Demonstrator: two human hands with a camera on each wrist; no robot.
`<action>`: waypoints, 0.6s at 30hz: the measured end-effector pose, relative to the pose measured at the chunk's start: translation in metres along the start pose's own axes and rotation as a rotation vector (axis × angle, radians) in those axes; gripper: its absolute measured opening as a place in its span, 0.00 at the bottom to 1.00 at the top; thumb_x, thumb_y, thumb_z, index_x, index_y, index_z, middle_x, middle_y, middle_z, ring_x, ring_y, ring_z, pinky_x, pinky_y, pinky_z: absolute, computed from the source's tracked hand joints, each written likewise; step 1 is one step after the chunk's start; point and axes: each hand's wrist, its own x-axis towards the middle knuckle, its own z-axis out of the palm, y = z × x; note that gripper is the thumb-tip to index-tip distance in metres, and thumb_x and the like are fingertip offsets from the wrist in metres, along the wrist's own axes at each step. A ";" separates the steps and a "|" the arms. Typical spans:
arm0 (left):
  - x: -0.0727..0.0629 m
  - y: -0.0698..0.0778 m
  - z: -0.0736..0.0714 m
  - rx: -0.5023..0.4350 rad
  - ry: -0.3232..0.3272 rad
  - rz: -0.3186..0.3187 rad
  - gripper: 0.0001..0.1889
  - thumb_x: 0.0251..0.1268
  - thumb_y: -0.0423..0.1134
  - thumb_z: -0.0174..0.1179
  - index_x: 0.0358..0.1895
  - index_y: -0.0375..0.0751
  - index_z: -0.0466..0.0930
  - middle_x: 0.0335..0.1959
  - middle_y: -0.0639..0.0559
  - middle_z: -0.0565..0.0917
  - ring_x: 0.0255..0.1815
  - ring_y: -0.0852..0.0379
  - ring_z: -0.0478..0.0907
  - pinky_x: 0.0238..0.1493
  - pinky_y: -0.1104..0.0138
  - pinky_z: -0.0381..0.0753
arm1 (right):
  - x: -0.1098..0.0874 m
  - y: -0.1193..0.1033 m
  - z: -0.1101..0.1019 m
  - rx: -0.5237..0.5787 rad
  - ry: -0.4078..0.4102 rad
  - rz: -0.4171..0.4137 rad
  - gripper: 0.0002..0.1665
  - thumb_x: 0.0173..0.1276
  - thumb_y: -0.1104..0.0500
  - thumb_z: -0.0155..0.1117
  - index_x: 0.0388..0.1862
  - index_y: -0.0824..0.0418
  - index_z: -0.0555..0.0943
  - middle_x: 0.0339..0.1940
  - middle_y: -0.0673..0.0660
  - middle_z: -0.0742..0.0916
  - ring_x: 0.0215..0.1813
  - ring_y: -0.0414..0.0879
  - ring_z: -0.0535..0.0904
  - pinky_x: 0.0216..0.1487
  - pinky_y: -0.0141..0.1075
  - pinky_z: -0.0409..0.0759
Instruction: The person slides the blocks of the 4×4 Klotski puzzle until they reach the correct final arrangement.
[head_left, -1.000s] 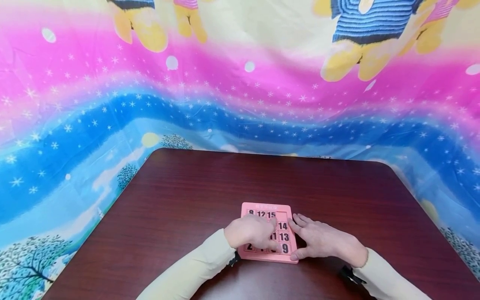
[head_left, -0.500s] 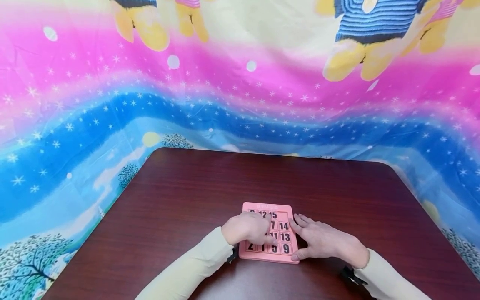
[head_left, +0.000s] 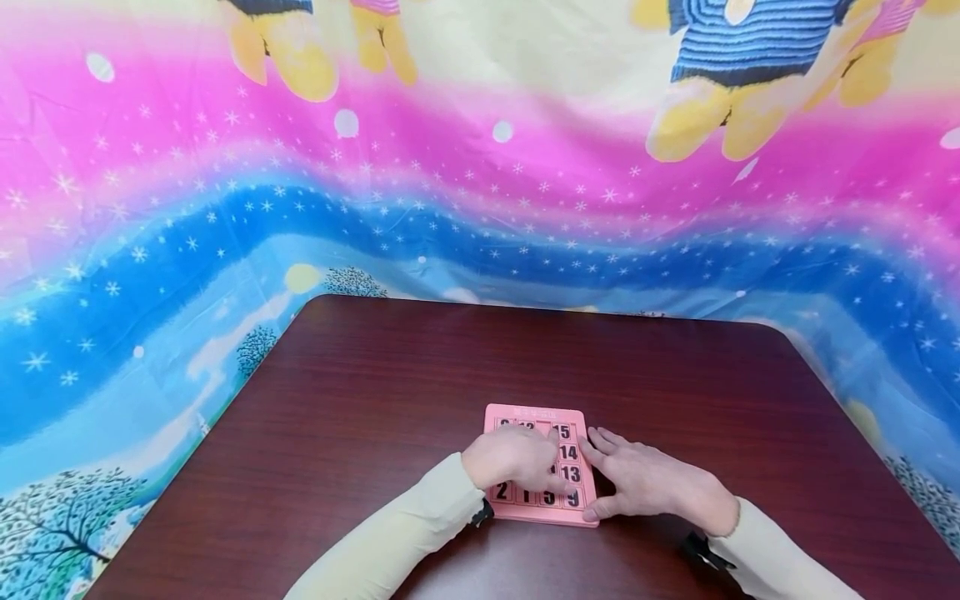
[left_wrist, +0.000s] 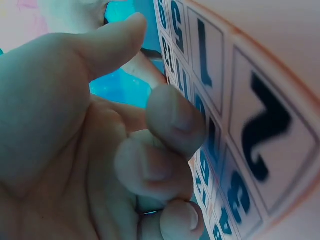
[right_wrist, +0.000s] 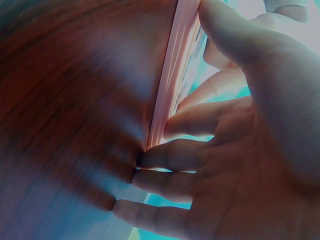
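Fingertip at the 15, the other hand at the board's edge

The pink number board lies flat on the dark table. My left hand reaches over the board's left side, index finger stretched to the 15 tile in its far right corner; the other fingers curl loosely, pinching nothing. How hard that fingertip presses, I can't tell. The bare slot is in the board's far row, just left of the 15 — the 14 tile sits directly below it. My right hand lies spread along the board's right edge, thumb at the near corner.

To slide tiles cleanly, I'd press lightly and push straight along a row or column, since a slanted push would likely jam. My right hand should brace without squeezing — and my curled left fingers should ride clear of the board's middle tiles.
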 end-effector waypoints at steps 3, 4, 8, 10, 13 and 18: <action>0.002 0.005 0.000 0.018 0.000 0.007 0.47 0.60 0.75 0.49 0.76 0.47 0.59 0.65 0.53 0.78 0.61 0.59 0.77 0.64 0.59 0.72 | 0.000 0.000 0.000 0.001 -0.001 -0.003 0.61 0.53 0.27 0.67 0.73 0.67 0.65 0.75 0.70 0.66 0.76 0.66 0.59 0.64 0.63 0.69; 0.002 0.006 0.000 0.022 0.001 0.012 0.47 0.60 0.75 0.49 0.76 0.47 0.59 0.65 0.54 0.78 0.61 0.59 0.77 0.65 0.59 0.72 | 0.000 0.000 0.000 0.002 -0.003 0.000 0.61 0.53 0.27 0.66 0.73 0.66 0.65 0.75 0.70 0.66 0.77 0.66 0.59 0.64 0.63 0.69; 0.003 0.009 0.001 0.008 0.003 0.024 0.46 0.60 0.75 0.50 0.76 0.51 0.59 0.67 0.56 0.76 0.65 0.59 0.75 0.69 0.55 0.68 | 0.000 0.000 0.000 0.007 -0.008 0.005 0.61 0.54 0.26 0.66 0.74 0.66 0.64 0.75 0.70 0.66 0.77 0.65 0.59 0.64 0.63 0.68; 0.002 0.008 0.002 0.001 0.005 0.030 0.45 0.60 0.74 0.50 0.76 0.52 0.59 0.67 0.57 0.76 0.66 0.60 0.74 0.69 0.56 0.68 | -0.001 0.000 0.000 0.010 -0.008 0.003 0.61 0.54 0.27 0.66 0.74 0.66 0.64 0.75 0.70 0.66 0.77 0.65 0.59 0.64 0.63 0.68; -0.003 0.005 0.002 0.005 0.014 0.035 0.46 0.61 0.74 0.50 0.76 0.50 0.58 0.65 0.56 0.78 0.63 0.61 0.76 0.66 0.58 0.72 | -0.001 0.000 0.000 0.008 -0.007 0.007 0.61 0.54 0.27 0.66 0.74 0.66 0.64 0.75 0.70 0.66 0.77 0.65 0.58 0.64 0.63 0.68; -0.018 -0.006 0.006 0.012 0.054 0.043 0.47 0.61 0.73 0.52 0.76 0.46 0.58 0.63 0.55 0.80 0.60 0.62 0.79 0.57 0.62 0.77 | 0.000 -0.001 -0.001 0.001 -0.006 0.026 0.60 0.54 0.28 0.67 0.74 0.65 0.64 0.76 0.69 0.66 0.77 0.65 0.58 0.65 0.62 0.68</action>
